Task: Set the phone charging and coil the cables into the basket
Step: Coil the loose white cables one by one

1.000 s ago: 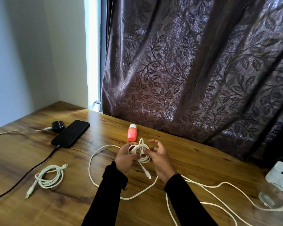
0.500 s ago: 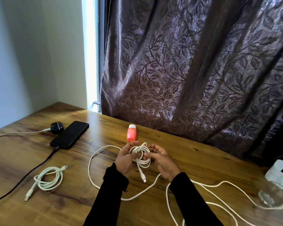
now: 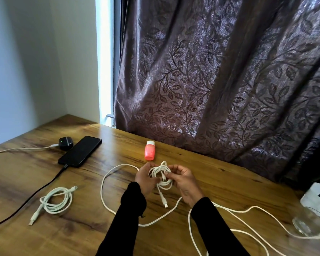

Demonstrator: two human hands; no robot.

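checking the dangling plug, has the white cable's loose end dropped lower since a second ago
Cannot tell: the white cable's loose plug end hangs below the coil, about as far nearer than the orange plastic bottle as before.

Phone lies left of bottle on table.

A black phone lies flat, screen up, on the wooden table's far left, a black cable plugged into its near end. A coiled white cable lies near it. Mid-table, a partly wound white cable is held up, its plug dangling, long loops trailing across the table.
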